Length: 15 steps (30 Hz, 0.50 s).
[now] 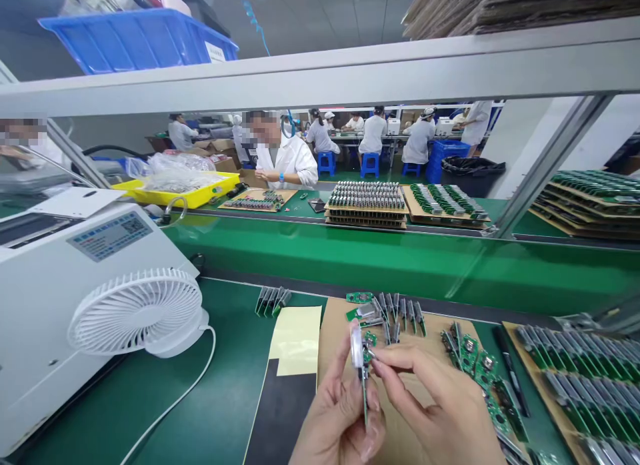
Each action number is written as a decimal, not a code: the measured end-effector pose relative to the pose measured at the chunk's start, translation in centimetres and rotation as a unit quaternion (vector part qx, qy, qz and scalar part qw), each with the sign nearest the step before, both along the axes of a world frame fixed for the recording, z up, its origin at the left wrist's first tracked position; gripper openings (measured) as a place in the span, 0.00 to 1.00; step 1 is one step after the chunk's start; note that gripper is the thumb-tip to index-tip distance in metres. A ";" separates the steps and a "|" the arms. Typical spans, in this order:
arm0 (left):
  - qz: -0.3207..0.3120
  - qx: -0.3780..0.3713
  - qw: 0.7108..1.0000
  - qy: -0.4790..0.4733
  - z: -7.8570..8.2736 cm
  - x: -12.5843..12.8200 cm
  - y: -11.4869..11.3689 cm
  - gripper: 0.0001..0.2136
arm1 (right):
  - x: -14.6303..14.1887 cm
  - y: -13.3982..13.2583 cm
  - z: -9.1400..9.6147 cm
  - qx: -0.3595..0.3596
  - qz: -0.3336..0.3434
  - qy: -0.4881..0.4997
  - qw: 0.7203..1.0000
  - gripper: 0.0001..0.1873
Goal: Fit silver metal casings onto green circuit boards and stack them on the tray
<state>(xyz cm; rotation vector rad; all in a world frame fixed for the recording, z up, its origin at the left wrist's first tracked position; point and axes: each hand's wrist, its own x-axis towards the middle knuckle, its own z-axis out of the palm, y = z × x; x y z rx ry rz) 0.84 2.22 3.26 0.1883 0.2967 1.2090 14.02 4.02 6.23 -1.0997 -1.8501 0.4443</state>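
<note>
Over the cardboard (pixel 331 328), the left hand (pixel 335 411) pinches an upright circuit board (pixel 357 355); the right hand (pixel 435 398) pinches perhaps a small part (pixel 371 353) against its right side. Uneven pushing could tilt the board; swinging right could knock the loose boards (pixel 469 345).
</note>
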 end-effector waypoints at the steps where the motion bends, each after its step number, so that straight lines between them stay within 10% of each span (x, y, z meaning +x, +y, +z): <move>1: 0.002 0.010 1.000 0.010 -0.2 -0.1 0.0 0.21 | 0.1 -0.1 0.0 0.003 0.009 -0.004 1.000 0.09; 6: 0.022 -0.007 0.986 0.163 0.5 -0.7 -0.1 0.31 | 0.3 0.3 0.7 -0.138 0.035 0.074 0.987 0.07; 10: 0.101 -0.037 0.937 0.332 2.5 -0.9 -0.4 0.40 | 0.2 1.6 1.3 -0.357 0.149 0.226 0.894 0.12; 15: 0.131 -0.068 0.903 0.404 4.0 -1.0 -0.9 0.39 | 0.0 2.2 1.6 -0.446 0.232 0.311 0.807 0.12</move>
